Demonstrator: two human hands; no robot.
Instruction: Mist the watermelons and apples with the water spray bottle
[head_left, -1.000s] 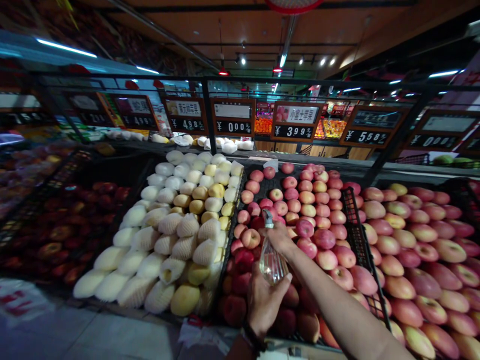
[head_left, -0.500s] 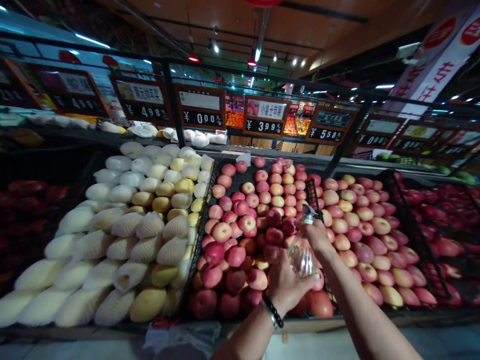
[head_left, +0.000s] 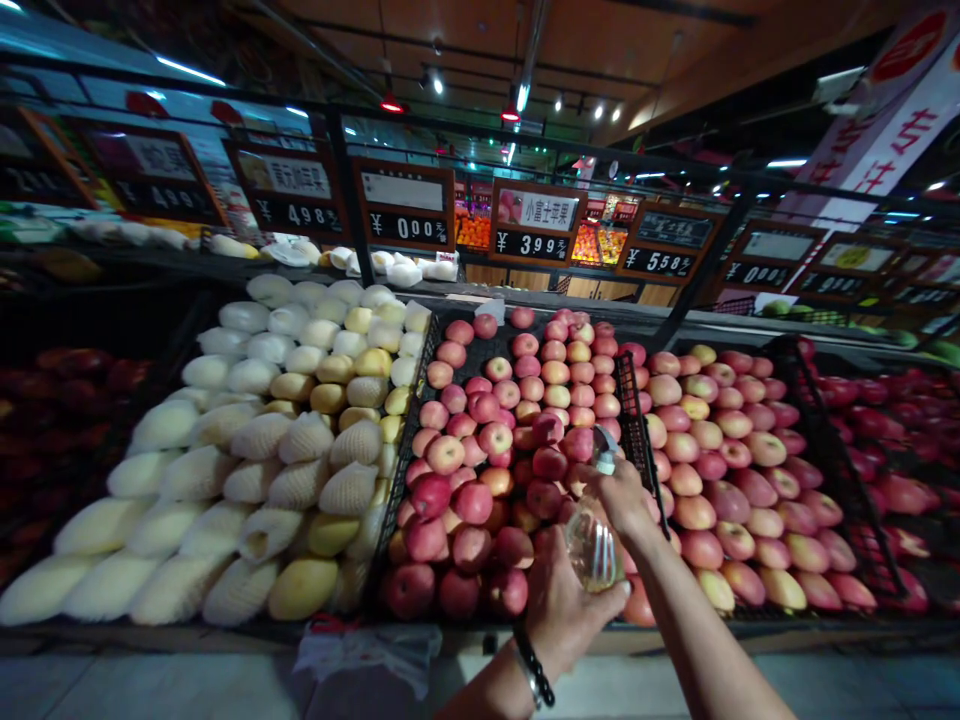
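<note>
Hands (head_left: 566,605) gripping a clear bottle (head_left: 591,548) over apples (head_left: 472,503), sign (head_left: 535,222) reading 小富士苹果 ¥3.99, ¥4.98 sign (head_left: 288,192), ¥5.58 sign (head_left: 667,243)

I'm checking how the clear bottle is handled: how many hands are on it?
2: the left hand at the lower part of the clear bottle, and the right hand around its neck. Some fingers are hidden; no other hand shows.

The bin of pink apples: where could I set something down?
A small bare patch of black bin shows near the back, bordered by round pink apples left and right. Pale grey floor tiles lie in front. It is crowded around the clear ribbed bottle, held by the left hand and right hand.
</note>
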